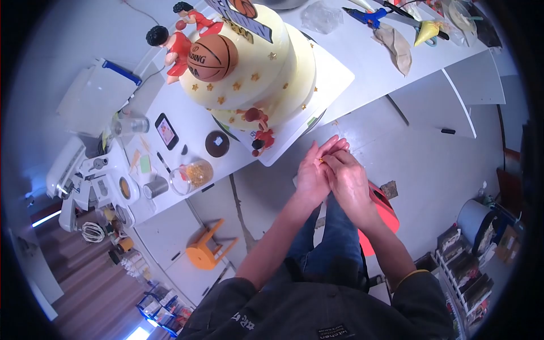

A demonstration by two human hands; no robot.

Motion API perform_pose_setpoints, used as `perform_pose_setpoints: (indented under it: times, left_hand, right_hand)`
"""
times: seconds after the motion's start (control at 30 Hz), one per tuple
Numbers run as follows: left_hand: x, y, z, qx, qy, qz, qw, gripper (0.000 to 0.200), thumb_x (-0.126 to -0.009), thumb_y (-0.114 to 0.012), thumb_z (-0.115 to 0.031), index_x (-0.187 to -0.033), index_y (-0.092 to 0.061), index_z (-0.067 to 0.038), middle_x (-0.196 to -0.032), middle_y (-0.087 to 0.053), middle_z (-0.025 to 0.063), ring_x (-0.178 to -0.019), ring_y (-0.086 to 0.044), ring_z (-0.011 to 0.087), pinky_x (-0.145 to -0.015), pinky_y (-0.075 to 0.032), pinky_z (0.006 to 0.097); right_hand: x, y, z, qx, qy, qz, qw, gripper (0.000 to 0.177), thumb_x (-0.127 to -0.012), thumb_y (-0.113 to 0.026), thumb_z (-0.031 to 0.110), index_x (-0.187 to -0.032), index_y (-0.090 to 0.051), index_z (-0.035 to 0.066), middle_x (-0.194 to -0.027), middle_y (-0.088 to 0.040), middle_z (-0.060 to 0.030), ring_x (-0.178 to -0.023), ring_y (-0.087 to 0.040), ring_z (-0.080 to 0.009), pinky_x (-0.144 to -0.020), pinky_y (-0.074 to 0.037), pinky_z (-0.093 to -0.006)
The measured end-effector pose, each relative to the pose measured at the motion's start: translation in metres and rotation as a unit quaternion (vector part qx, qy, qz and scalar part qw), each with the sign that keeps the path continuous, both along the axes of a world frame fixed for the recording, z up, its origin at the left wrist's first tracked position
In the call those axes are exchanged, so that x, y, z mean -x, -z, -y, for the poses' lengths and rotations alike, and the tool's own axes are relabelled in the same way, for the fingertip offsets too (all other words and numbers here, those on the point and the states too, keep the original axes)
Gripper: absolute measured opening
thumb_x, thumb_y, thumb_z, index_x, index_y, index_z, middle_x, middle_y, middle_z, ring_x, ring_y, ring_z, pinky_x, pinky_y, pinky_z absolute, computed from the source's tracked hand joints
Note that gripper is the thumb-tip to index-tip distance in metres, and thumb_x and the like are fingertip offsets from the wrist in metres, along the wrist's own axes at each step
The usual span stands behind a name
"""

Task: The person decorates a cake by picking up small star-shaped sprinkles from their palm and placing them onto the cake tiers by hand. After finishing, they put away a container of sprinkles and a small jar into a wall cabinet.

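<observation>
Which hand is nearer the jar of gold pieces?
Left. The left hand is palm up, right of the jar of gold pieces; the right hand is farther right, its fingertips at the left palm.

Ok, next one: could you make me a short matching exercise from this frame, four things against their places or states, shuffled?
Column 1
1. Basketball
2. Stool
3. Phone
4. Left hand

Column 2
A. On the floor
B. Palm up, right hand fingers over it
C. On the cake
D. Lying on the white table

Pairs: 1-C, 2-A, 3-D, 4-B
</observation>
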State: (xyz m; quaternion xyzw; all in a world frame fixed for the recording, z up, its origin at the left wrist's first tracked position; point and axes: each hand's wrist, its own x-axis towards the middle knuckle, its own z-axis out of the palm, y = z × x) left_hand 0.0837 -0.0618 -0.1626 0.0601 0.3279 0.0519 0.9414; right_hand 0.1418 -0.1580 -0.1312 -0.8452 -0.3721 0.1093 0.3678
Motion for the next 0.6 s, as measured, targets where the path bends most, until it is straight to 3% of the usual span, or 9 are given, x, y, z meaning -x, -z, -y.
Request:
perform_pose_setpoints:
  times: [0.13, 0.33, 0.43, 0.5, 0.6]
  left_hand:
    - [-0.004, -0.004, -0.001, -0.008, -0.008, 0.014, 1.0, 0.058, -0.11, -0.043, -0.042, -0.146, -0.045, 0.004, -0.138, -0.06, 0.0183, -0.136, -0.052, 0.0317, -0.119, -0.039, 0.0458]
    - [-0.009, -0.007, -0.005, 0.01, -0.031, 0.022, 0.999, 0.056, -0.11, -0.045, -0.039, -0.145, -0.046, 0.005, -0.141, -0.058, 0.0195, -0.138, -0.051, 0.0327, -0.121, -0.038, 0.0454]
    - [-0.008, -0.004, -0.006, 0.031, -0.052, 0.023, 0.998, 0.058, -0.109, -0.047, -0.036, -0.147, -0.043, 0.007, -0.146, -0.054, 0.0221, -0.142, -0.048, 0.0342, -0.123, -0.035, 0.0461]
    - [-0.009, -0.009, -0.008, 0.031, -0.064, -0.01, 0.997, 0.059, -0.109, -0.048, -0.034, -0.149, -0.04, 0.008, -0.15, -0.05, 0.0239, -0.145, -0.045, 0.0352, -0.125, -0.033, 0.0465]
    - [-0.004, -0.01, -0.009, 0.04, -0.072, -0.016, 0.996, 0.061, -0.109, -0.049, -0.033, -0.152, -0.036, 0.009, -0.153, -0.046, 0.0259, -0.147, -0.042, 0.0364, -0.128, -0.03, 0.0472]
  right_hand:
    - [-0.006, 0.0, 0.001, -0.015, -0.013, 0.019, 1.0, 0.013, -0.077, -0.07, -0.004, -0.089, -0.071, 0.0, -0.091, -0.068, -0.0143, -0.087, -0.069, -0.0346, -0.071, -0.059, -0.0444]
    - [-0.014, -0.001, -0.004, -0.092, 0.011, -0.013, 0.996, 0.018, -0.083, -0.069, -0.003, -0.1, -0.075, 0.001, -0.096, -0.071, -0.0167, -0.084, -0.07, -0.0338, -0.072, -0.059, -0.0416]
    - [-0.026, -0.017, -0.007, -0.166, 0.13, -0.14, 0.968, 0.018, -0.092, -0.07, 0.003, -0.109, -0.076, 0.0, -0.097, -0.075, -0.0143, -0.08, -0.072, -0.026, -0.073, -0.058, -0.0365]
    - [-0.052, -0.028, -0.006, -0.221, 0.274, -0.267, 0.897, 0.018, -0.098, -0.07, 0.009, -0.112, -0.075, -0.002, -0.097, -0.076, -0.0096, -0.08, -0.071, -0.0178, -0.074, -0.057, -0.0312]
    - [-0.099, -0.046, -0.016, -0.334, 0.392, -0.204, 0.833, 0.019, -0.099, -0.071, 0.011, -0.111, -0.075, -0.003, -0.098, -0.075, -0.0064, -0.084, -0.071, -0.0144, -0.074, -0.057, -0.0284]
